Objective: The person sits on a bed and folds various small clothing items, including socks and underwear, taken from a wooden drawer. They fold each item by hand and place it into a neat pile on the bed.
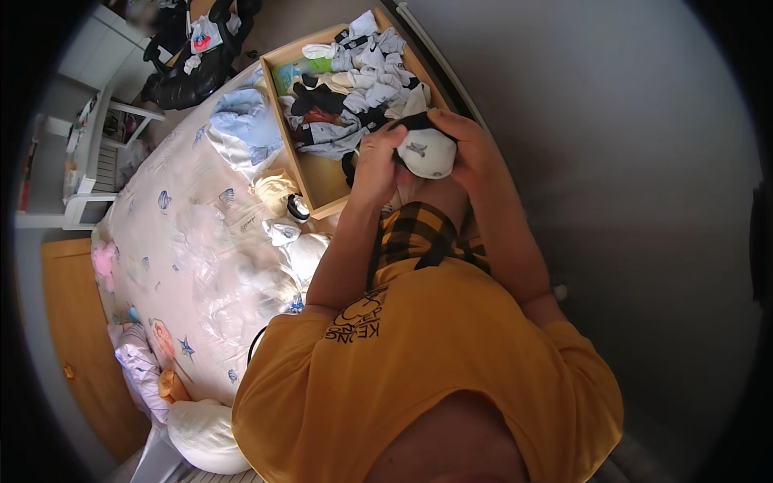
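Both hands hold a white and black bundle of cloth [429, 154], seemingly a folded sock, with a small dark mark on its white face. My left hand [380, 160] grips its left side, the thumb resting near the black edge. Around the right side curl the fingers of my right hand [468, 142]. Just beyond the hands lies a wooden drawer [285, 130] resting on the bed. Inside it is a heap of white, grey and black socks [368, 78]. Its near corner shows bare wood, and my left hand partly covers the near edge.
The bed [199, 253] carries a sheet printed with shells and starfish. Blue and white clothing [244, 124] lies left of the drawer, with a cream cloth [275, 190] and a clear plastic bag [208, 241] nearer. A grey wall [604, 151] rises on the right.
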Demonstrator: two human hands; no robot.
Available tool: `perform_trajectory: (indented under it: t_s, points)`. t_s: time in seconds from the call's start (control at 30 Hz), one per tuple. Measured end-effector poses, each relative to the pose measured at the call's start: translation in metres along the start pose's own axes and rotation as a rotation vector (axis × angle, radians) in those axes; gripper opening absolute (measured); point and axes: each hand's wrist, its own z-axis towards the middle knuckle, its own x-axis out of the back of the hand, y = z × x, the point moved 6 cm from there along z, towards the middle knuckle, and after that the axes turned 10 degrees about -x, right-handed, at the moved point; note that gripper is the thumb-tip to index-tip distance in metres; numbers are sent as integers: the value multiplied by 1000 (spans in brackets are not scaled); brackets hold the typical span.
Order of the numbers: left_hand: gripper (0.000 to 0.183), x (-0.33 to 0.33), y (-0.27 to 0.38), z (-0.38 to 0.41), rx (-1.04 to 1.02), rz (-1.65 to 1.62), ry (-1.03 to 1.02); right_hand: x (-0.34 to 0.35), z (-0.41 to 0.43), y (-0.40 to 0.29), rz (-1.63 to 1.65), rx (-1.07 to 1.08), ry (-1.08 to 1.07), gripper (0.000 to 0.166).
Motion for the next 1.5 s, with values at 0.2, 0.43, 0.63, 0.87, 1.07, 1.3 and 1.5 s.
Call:
perform_trajectory:
  t_s: [0.2,0.43,0.63,0.87,1.07,1.3,1.5]
  points:
    - [33,15,-23,4,79,-263,56,19,22,9,-78,95,146,22]
    - [30,19,-37,4,122,-606,-7,16,22,5,23,47,190,24]
    - [21,18,-28,2,125,-739,110,13,32,3,17,97,98,24]
    - [22,31,-21,-5,-22,-567,-27,23,43,2,-379,399,218,26]
    - [24,37,24,-18,-197,-307,-33,-18,10,-4,-572,322,183,26]
    - [18,83,22,-53,-320,101,69,-41,5,24,-804,385,115,22]
    - [21,101,21,-70,-446,-45,0,-39,40,63,-420,56,8,21]
